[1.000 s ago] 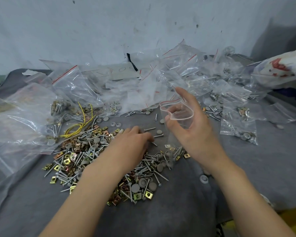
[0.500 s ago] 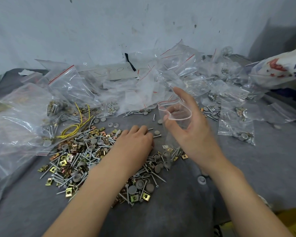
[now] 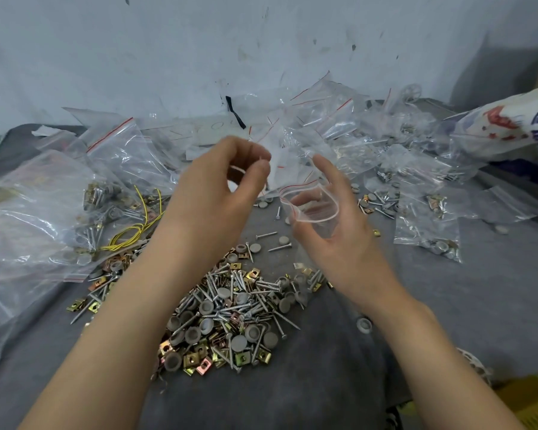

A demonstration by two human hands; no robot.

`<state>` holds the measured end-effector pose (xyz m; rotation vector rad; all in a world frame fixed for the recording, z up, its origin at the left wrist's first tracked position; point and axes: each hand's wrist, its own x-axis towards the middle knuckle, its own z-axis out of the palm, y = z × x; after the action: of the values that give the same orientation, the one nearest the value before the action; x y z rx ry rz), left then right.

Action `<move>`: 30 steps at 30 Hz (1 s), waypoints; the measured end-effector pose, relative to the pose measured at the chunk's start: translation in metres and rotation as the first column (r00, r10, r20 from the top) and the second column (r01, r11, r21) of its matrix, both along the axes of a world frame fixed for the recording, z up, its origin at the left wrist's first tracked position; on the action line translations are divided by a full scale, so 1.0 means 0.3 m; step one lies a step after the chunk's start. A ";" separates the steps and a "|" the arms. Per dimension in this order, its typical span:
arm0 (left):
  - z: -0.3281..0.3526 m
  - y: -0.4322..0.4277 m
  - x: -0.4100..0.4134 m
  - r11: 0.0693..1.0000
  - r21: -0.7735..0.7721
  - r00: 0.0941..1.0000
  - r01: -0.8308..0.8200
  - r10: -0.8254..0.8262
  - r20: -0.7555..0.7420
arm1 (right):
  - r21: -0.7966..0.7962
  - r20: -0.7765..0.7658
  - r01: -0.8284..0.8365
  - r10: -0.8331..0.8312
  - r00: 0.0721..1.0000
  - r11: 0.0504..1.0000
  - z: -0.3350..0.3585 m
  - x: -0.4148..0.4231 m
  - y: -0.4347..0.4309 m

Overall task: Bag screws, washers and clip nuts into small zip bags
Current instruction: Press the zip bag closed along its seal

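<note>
A pile of loose silver screws, grey round washers and brass clip nuts (image 3: 230, 308) lies on the grey cloth (image 3: 479, 305) in front of me. My right hand (image 3: 339, 243) holds a small clear zip bag (image 3: 311, 209) with a red strip, its mouth spread open, above the pile's far edge. My left hand (image 3: 218, 193) is raised to the left of the bag's mouth. Its thumb and forefinger are pinched on something thin that looks like a screw. The two hands are a short gap apart.
Many clear zip bags (image 3: 323, 128) are heaped along the wall behind. Filled small bags (image 3: 426, 225) lie at the right. Larger bags of hardware (image 3: 44, 212) and yellow wire (image 3: 134, 234) sit at the left. A printed sack (image 3: 510, 122) is at the far right.
My left hand has lifted off the pile and risen toward the bag's mouth with its fingers pinched. My right hand still holds the bag open in about the same place.
</note>
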<state>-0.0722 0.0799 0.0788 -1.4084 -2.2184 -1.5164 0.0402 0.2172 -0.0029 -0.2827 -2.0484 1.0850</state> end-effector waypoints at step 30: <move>-0.132 -0.083 -0.048 0.509 -0.857 0.996 0.077 -0.084 0.040 | 0.005 0.003 0.010 -0.010 1.000 1.000 -0.007 -0.002 0.006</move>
<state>-0.0866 0.0548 0.0391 -1.6843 -3.1130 -0.2705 0.0396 0.2190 -0.0050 -0.2915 -2.0499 1.0736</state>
